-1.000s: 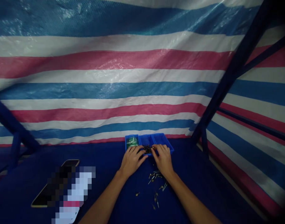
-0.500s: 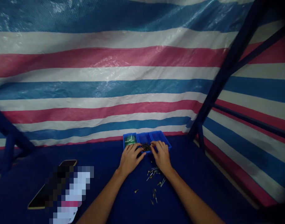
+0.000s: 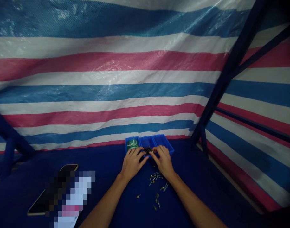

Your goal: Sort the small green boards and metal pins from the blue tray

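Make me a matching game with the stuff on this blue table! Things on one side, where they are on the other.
Things:
1. phone
2. loose screws
3. blue tray
4. dark small parts

Places:
A. between the two hands' fingertips
B. by the striped sheet, beyond the hands
C. far left on the table
D. scattered under the right wrist

Pairs: 1-C, 2-D, 3-B, 4-A

A tray [image 3: 164, 141] with 3 compartments sits at the back of the counter [image 3: 206, 190], against the tarp wall [image 3: 111, 79]. Both hands rest at its front edge, left hand [image 3: 132, 161] beside right hand [image 3: 163, 161]. Loose screws [image 3: 156, 186] lie before them; a phone [image 3: 40, 202] lies far left.
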Demonstrator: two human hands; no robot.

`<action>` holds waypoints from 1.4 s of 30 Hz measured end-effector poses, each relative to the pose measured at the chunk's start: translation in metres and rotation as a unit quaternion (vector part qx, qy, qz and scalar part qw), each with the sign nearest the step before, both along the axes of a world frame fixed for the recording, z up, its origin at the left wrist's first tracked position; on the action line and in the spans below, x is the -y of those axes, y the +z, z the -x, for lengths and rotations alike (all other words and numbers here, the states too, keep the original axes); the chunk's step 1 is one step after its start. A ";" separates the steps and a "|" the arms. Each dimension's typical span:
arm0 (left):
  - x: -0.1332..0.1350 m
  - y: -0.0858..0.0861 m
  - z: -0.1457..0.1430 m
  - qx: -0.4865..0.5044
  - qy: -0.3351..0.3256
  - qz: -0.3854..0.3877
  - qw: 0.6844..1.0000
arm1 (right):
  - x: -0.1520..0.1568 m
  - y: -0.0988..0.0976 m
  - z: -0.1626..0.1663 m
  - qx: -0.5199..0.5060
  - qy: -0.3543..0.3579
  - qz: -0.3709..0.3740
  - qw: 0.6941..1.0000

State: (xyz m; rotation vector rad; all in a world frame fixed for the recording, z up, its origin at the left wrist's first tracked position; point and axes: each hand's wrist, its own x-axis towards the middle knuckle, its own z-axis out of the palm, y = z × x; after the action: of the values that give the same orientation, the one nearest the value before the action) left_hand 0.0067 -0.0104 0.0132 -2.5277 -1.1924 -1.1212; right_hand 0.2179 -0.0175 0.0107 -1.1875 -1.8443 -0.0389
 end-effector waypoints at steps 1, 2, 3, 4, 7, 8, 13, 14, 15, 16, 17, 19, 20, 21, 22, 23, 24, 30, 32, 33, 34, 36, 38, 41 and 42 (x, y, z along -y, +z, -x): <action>0.000 0.000 0.000 -0.001 0.000 0.000 1.000 | 0.000 0.000 0.000 -0.001 -0.001 0.001 1.000; 0.000 -0.001 0.000 -0.001 0.000 -0.001 1.000 | -0.001 -0.001 0.000 -0.001 -0.003 0.000 1.000; 0.000 -0.001 0.000 0.000 0.001 -0.002 1.000 | -0.001 -0.001 0.000 -0.002 -0.007 0.000 1.000; 0.000 -0.001 0.000 0.002 0.001 -0.003 1.000 | -0.001 -0.002 0.000 -0.002 -0.009 0.000 1.000; 0.000 -0.001 0.000 -0.001 0.000 -0.001 1.000 | -0.002 -0.004 0.000 -0.007 -0.005 0.002 1.000; 0.000 -0.001 0.000 -0.003 0.000 0.000 1.000 | -0.002 -0.004 0.000 -0.009 -0.001 0.003 1.000; 0.000 -0.001 0.000 -0.005 0.001 0.005 1.000 | -0.002 -0.004 0.000 -0.016 0.012 0.002 1.000; 0.000 -0.001 0.000 -0.005 0.001 0.005 1.000 | -0.002 -0.003 0.000 -0.015 0.012 0.002 1.000; 0.000 -0.001 0.000 -0.005 0.001 0.006 1.000 | -0.001 -0.003 0.000 -0.015 0.013 0.003 1.000; 0.000 -0.002 0.000 -0.005 0.000 0.006 1.000 | -0.001 -0.004 0.000 -0.015 0.013 0.004 1.000; 0.000 -0.002 0.000 -0.006 0.000 0.006 1.000 | -0.001 -0.004 0.000 -0.016 0.014 0.006 1.000; 0.000 -0.002 0.000 -0.005 -0.001 0.007 1.000 | -0.002 -0.004 0.001 -0.021 0.015 0.011 1.000; 0.000 -0.002 0.000 -0.004 -0.001 0.008 1.000 | -0.002 -0.004 0.001 -0.025 0.016 0.013 0.999; 0.000 -0.002 0.000 -0.002 -0.001 0.008 1.000 | -0.003 -0.005 0.001 -0.028 0.017 0.016 0.999; 0.000 -0.002 0.000 -0.001 0.000 0.009 1.000 | -0.003 -0.005 0.001 -0.031 0.017 0.019 0.999; 0.000 -0.002 0.000 0.000 0.000 0.009 1.000 | -0.003 -0.005 0.001 -0.033 0.018 0.022 0.999; 0.000 -0.002 0.000 0.000 0.000 0.009 1.000 | -0.003 -0.005 0.001 -0.035 0.018 0.024 0.999; 0.000 -0.001 0.000 0.000 0.001 0.005 1.000 | -0.004 -0.007 0.000 -0.038 0.020 0.021 0.999; 0.000 -0.001 0.000 -0.001 0.002 0.004 1.000 | -0.005 -0.008 0.000 -0.034 0.023 0.010 0.999; 0.000 -0.001 0.000 -0.002 0.002 0.004 1.000 | -0.005 -0.008 0.000 -0.033 0.023 0.005 0.999; -0.001 -0.001 -0.001 -0.004 0.003 0.005 1.000 | -0.005 -0.008 0.000 -0.032 0.024 0.001 0.999; -0.001 -0.002 -0.001 -0.006 0.005 0.004 1.000 | -0.006 -0.009 0.000 -0.031 0.026 -0.003 0.999; -0.001 -0.002 -0.001 -0.004 0.004 0.001 1.000 | -0.005 -0.008 0.001 -0.032 0.025 -0.001 0.999; -0.001 -0.002 0.000 0.002 0.002 -0.004 1.000 | -0.005 -0.008 0.001 -0.036 0.025 0.002 0.999; -0.001 -0.002 0.000 0.003 0.002 -0.004 1.000 | -0.005 -0.008 0.001 -0.038 0.025 0.003 0.999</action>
State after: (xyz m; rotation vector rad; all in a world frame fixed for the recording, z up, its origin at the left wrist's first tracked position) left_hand 0.0071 -0.0098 0.0113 -2.5168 -1.1903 -1.1312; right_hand 0.2170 -0.0124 0.0028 -1.1304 -1.8078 0.0390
